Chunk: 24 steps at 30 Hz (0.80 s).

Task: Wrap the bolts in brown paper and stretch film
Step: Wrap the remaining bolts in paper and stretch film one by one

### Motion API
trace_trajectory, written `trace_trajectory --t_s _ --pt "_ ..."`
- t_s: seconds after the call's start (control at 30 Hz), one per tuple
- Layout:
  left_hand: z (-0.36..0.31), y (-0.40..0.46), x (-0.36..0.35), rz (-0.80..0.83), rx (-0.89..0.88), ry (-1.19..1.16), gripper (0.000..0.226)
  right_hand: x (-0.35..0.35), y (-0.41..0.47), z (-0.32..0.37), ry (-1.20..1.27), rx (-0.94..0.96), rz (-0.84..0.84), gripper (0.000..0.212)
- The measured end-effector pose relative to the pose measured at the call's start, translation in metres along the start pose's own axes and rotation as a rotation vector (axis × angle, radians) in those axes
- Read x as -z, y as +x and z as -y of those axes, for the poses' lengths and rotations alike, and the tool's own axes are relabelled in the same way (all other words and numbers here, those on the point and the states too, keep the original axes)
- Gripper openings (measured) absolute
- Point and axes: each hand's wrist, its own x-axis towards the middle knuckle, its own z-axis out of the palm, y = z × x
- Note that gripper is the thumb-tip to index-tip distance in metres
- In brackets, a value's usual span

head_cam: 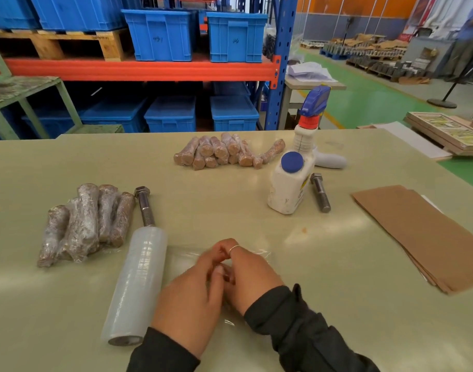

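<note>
Open lane up the table's middle, clutter on both flanks

From both hands, left hand and right hand, meeting on the stretch film sheet, bare table runs toward 12 o'clock until the paper-wrapped bolts. At 9 o'clock the film roll lies just beside the left hand; film-wrapped bolts and a bare bolt block 10 o'clock. The white bottle, spray bottle and another bolt stand at 1 o'clock; brown paper sheets cover 3 o'clock.

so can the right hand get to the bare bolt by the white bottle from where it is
Probably yes. The right hand has bare table between it and the bolt; the white bottle stands beside the bolt, not across the path.
</note>
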Motion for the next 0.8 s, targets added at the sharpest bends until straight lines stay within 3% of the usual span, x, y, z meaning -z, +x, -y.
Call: trace_trajectory --t_s 0.07,0.17,0.27,0.33,0.4,0.5,0.6,0.67,0.73,0.8 --pt "-0.004 0.003 -0.007 -0.038 -0.038 0.199 0.029 -0.002 -0.003 0.004 0.051 -0.009 -0.004 0.048" --pt "-0.016 0.006 -0.008 0.048 0.020 0.326 0.011 0.017 -0.017 0.000 0.060 0.015 -0.051 0.054" --pt "-0.003 0.005 -0.011 0.049 0.019 0.218 0.034 0.045 -0.038 -0.026 -0.034 -0.136 -0.297 0.033" --pt "-0.001 0.003 -0.016 0.048 0.019 0.300 0.048 0.050 -0.049 -0.039 -0.122 -0.302 -0.251 0.027" --pt "-0.004 -0.002 -0.019 0.045 -0.029 0.412 0.060 0.040 -0.052 -0.039 -0.033 -0.366 -0.146 0.031" --pt "-0.008 0.000 -0.019 0.093 0.135 0.269 0.045 0.025 -0.051 -0.036 0.086 -0.366 -0.221 0.040" --pt "-0.007 -0.006 -0.021 0.021 0.033 0.476 0.050 0.023 -0.049 -0.035 0.279 -0.422 -0.339 0.040" --pt "-0.008 -0.006 -0.023 0.028 0.026 0.511 0.054 0.026 -0.049 -0.029 0.418 -0.391 -0.412 0.037" --pt "-0.012 -0.003 -0.019 0.092 0.089 0.458 0.044 0.028 -0.047 -0.017 0.497 -0.286 -0.498 0.036" --pt "-0.002 -0.003 -0.022 -0.037 0.144 0.422 0.035 0.027 -0.041 0.001 0.481 -0.160 -0.552 0.037"
